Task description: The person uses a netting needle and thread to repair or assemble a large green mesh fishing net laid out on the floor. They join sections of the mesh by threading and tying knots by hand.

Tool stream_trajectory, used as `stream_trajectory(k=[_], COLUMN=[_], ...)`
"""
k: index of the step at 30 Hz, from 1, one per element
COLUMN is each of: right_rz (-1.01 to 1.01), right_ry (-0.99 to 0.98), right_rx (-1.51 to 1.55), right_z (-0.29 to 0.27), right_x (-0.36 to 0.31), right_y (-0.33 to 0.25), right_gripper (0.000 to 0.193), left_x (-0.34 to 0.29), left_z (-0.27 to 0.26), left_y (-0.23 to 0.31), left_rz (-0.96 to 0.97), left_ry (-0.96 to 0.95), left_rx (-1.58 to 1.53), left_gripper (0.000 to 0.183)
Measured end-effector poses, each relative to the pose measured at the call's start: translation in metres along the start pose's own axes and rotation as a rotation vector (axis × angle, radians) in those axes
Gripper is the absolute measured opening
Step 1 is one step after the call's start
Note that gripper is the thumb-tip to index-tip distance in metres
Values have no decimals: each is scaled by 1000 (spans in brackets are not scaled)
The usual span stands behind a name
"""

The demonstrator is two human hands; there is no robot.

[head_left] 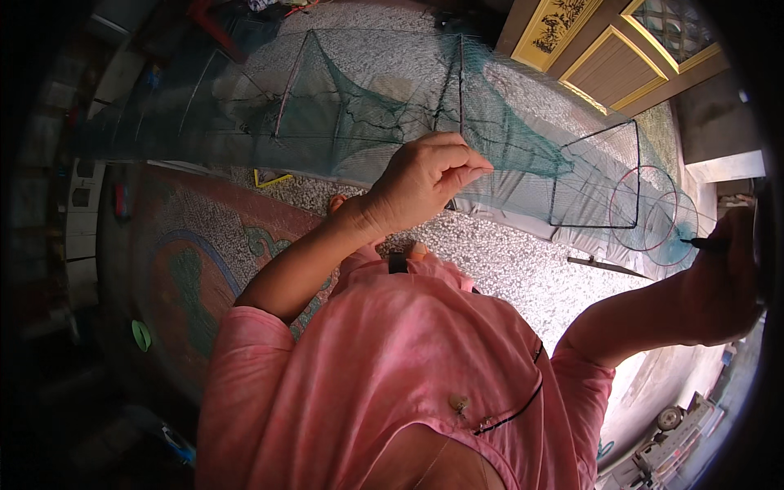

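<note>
A long green mesh net trap (376,122) stretches across the view, held out by dark square frames (594,225). Round reddish hoops (645,209) shape its narrow right end. My left hand (429,180) is raised in front of the net's middle, thumb and fingers pinched together; whatever is between the fingertips is too fine to make out. At the far right, my right hand (727,282) is closed around a dark slim pointed tool (709,243), its tip beside the bluish gathered end of the net. Shadow hides part of that hand.
Pebbled flooring (506,253) lies under the net, with a coloured patterned area (196,269) at left. A dark strip (608,266) rests on the floor near the hoops. Brown and gold door panels (612,65) stand at upper right. A wheeled object (671,418) is at lower right.
</note>
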State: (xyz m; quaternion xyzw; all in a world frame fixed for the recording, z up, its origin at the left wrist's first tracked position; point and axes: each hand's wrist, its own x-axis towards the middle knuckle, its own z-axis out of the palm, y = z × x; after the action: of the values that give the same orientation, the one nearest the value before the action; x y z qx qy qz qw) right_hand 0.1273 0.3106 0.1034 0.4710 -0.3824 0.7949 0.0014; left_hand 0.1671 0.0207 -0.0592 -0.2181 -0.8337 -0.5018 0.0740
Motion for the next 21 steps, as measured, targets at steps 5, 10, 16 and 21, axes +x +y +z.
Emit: stream_trajectory(k=[5,10,16,21], right_rz=[193,322,306,363], right_ry=[122,-356,-395,-423], right_rx=[-878,-1342,-1460,-1571], right_z=[31,18,16,15], right_x=[-21,-35,-34,-44], right_y=[101,127,134,151], right_gripper=[14,16,13,8], left_x=[-20,-8,0,1], left_z=[-22,-32,-35,-29], left_y=[5,0,-16,-13], left_rz=[-32,-213,-446,-445], left_ry=[-14,82,136,99], left_rx=[-23,-328,-746,-659], left_gripper=[13,18,18,14])
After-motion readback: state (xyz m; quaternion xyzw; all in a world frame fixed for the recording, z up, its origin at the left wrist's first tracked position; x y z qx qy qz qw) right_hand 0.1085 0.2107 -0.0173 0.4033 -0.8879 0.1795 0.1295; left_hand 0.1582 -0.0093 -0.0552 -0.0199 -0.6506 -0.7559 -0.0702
